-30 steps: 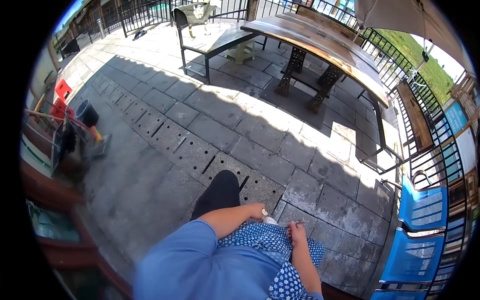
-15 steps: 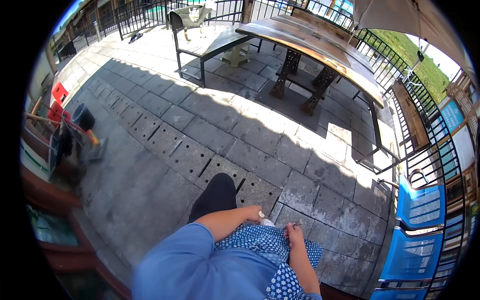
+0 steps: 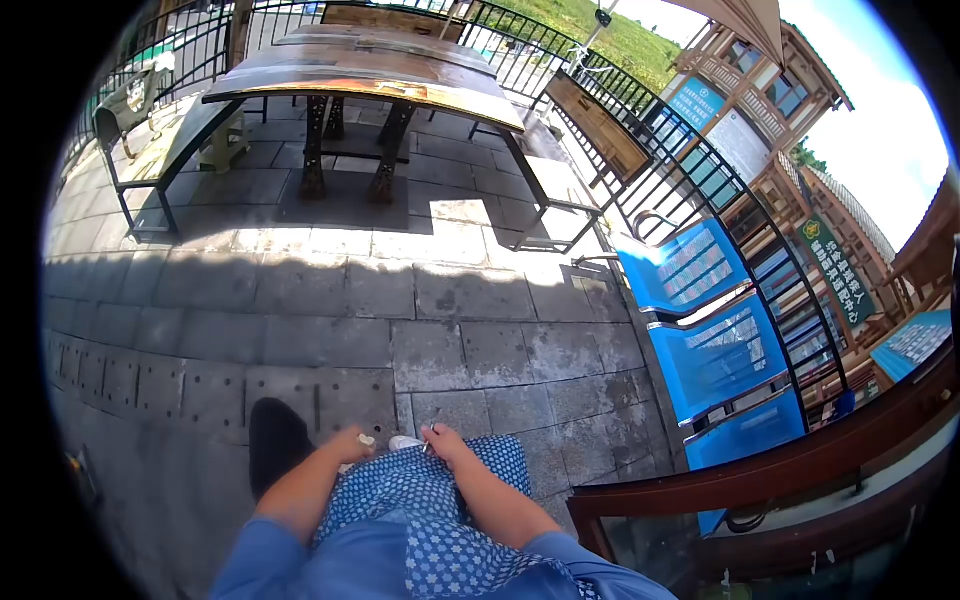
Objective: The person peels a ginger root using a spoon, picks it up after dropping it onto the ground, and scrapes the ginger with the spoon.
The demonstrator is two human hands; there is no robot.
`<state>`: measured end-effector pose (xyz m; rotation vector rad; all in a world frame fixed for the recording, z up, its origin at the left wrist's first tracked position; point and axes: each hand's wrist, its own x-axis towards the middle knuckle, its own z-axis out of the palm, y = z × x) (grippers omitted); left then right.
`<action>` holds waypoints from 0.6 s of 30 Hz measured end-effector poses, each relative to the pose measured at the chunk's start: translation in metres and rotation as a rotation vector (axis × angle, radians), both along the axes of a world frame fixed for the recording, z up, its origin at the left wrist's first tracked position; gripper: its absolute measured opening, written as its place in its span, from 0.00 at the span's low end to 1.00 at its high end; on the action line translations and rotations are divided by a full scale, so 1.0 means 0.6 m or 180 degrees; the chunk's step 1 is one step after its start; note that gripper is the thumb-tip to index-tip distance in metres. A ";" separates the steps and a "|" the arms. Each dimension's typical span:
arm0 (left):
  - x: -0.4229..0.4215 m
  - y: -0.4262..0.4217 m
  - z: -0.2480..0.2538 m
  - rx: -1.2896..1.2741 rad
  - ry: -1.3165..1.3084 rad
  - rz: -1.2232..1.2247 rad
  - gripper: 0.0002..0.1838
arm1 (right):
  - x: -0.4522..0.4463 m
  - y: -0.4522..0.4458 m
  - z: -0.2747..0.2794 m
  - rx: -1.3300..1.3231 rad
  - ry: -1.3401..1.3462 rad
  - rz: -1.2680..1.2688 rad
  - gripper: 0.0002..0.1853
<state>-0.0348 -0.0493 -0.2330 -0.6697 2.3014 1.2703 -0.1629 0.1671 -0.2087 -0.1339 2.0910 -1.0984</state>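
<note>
Pinched at the fingertips of the bare left hand (image 3: pixel 347 446): a small, cream-white, rounded piece (image 3: pixel 367 440), too small to make out in finer detail. Likewise closed, with fingers around a thin, metal-looking tool (image 3: pixel 427 447): the bare right hand (image 3: pixel 445 444), beside the left but apart from it. Both just above a blue apron with a white flower pattern (image 3: pixel 385 500), low in the view. In the gap between, a white, rounded thing (image 3: pixel 404 442), mostly covered. Next to the left forearm, a dark trouser leg (image 3: pixel 275 440).

Ahead, open grey stone paving (image 3: pixel 300 340), with wide room as far as a long, glossy wooden table (image 3: pixel 370 75). Towards the left, a strip of slabs pierced with round holes (image 3: pixel 210 390). Bounding the right side, well apart from the hands, blue metal seats (image 3: pixel 710 360); nearer, at lower right, a red-brown frame (image 3: pixel 890 400) around glass.
</note>
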 end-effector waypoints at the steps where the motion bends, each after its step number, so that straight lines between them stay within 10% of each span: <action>1: 0.000 -0.001 -0.008 0.0015 -0.0047 0.0015 0.30 | 0.000 -0.003 0.003 -0.0021 -0.0061 -0.0004 0.17; 18: 0.003 0.001 0.018 -0.0031 -0.0064 0.0009 0.31 | -0.003 -0.005 -0.005 -0.0126 -0.0224 0.0009 0.15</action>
